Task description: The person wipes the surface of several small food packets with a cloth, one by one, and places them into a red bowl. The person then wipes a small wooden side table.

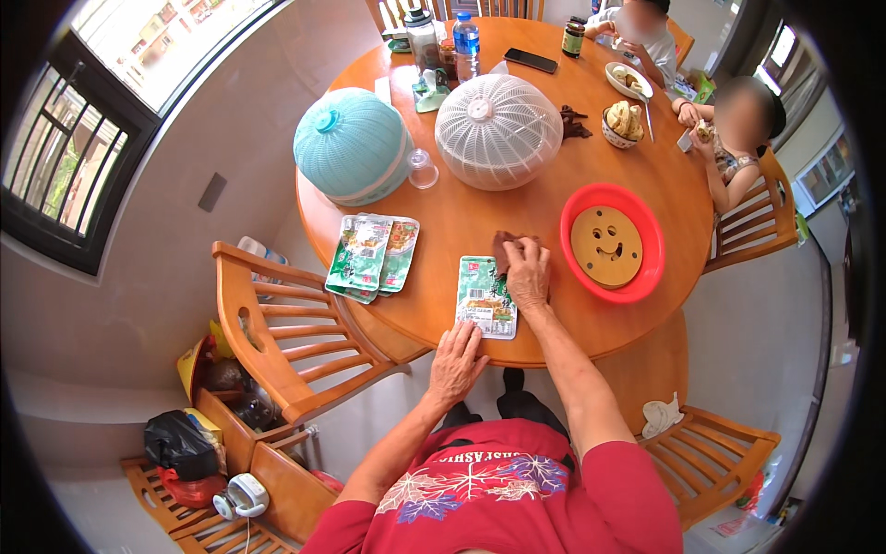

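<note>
Flat on the near edge of the round wooden table lies a green-and-white printed food packet (472, 282). My left hand (459, 358) rests its outstretched fingers on the packet's lower edge, holding nothing. A brown cloth (502, 247) is bunched under the fingers of my right hand (528, 274), at the packet's upper right corner. Part of the cloth is hidden by that hand. To the left lie several similar packets (360, 249), overlapping in a stack. A red basin (657, 263) stands to the right, with a round tan smiley-face board (604, 242) in it.
Beyond the packets stand a blue mesh food cover (346, 152), a white one (498, 138) and a clear cup (423, 169). Bottles (466, 46), a phone (531, 61) and food bowls (623, 129) sit farther back. Two people sit at the far right. A wooden chair (295, 342) stands left.
</note>
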### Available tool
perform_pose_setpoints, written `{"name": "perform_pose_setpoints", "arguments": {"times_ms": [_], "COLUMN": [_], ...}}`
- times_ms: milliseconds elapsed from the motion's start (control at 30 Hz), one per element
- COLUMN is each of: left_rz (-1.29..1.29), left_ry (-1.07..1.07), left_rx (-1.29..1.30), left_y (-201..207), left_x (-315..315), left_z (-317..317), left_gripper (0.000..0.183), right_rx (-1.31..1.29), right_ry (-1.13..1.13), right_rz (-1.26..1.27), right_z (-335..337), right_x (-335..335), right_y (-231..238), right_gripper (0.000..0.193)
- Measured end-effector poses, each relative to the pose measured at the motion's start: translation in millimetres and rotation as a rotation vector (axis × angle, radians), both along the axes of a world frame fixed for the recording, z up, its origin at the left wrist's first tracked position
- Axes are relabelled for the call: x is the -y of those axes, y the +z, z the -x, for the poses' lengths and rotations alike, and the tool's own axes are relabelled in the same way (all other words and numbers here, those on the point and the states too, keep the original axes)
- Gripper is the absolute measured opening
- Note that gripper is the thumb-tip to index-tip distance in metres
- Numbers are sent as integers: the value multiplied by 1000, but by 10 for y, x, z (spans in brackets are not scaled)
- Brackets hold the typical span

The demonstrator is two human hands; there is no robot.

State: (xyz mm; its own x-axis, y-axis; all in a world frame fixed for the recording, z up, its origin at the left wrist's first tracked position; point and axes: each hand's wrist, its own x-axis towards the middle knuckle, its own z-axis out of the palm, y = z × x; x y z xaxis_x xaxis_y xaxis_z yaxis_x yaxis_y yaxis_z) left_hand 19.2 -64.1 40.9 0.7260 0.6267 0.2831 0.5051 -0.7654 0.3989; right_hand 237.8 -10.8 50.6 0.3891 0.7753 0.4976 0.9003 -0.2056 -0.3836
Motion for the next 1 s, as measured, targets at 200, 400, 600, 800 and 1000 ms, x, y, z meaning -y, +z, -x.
{"name": "perform_pose_setpoints", "arguments": {"times_ms": [200, 400, 600, 800, 1000], "left_rz": [-9, -34, 25, -8, -27], "left_ry": [25, 14, -31, -15, 5], "left_rx": [-16, -38, 19, 99, 25], "left_y": [-16, -58, -86, -127, -48], "left_x": [13, -6, -25, -8, -1], "left_z": [-16, 2, 38, 36, 27], "left_gripper": [62, 62, 64, 65, 64], "right_rx": [95, -93, -383, 30, 15], "right_ry": [311, 623, 635, 624, 342], "right_rz": [36, 247, 103, 104, 58], "right_z": [272, 361, 324, 513, 264], "right_x": [671, 1271, 857, 401, -92], "right_y": [-1, 232, 390, 108, 83], "right_gripper": [38, 37, 32, 27, 24]}}
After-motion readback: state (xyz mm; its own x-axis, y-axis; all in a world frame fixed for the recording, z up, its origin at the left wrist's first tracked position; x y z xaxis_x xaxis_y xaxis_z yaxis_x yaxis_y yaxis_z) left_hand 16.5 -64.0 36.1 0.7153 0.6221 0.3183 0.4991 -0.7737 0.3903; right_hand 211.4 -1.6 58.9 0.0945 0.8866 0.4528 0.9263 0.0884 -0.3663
